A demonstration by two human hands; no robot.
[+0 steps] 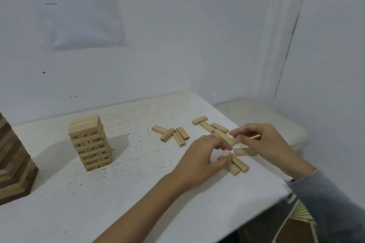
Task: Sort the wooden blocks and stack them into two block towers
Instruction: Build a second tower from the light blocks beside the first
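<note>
Left forearm (142, 209) is extending over the table (98, 203) from the bottom edge. Dark tower (13, 163) is standing at far left, with numbered tower (89, 144) apart to its right. Loose blocks (171, 134) are lying mid-table. Left hand (199, 158) is curling over a block pair (240, 164), thumb touching it; whether it is gripping cannot be determined. Right hand (264, 144) is pinching a block (255, 136) near the table's right edge.

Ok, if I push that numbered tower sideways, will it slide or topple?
The numbered tower is tall on a narrow base and its layers sit slightly out of line, so a high push would probably topple it. Layers look loose, so upper ones may shear off. A low, slow push might slide it on the table.
</note>
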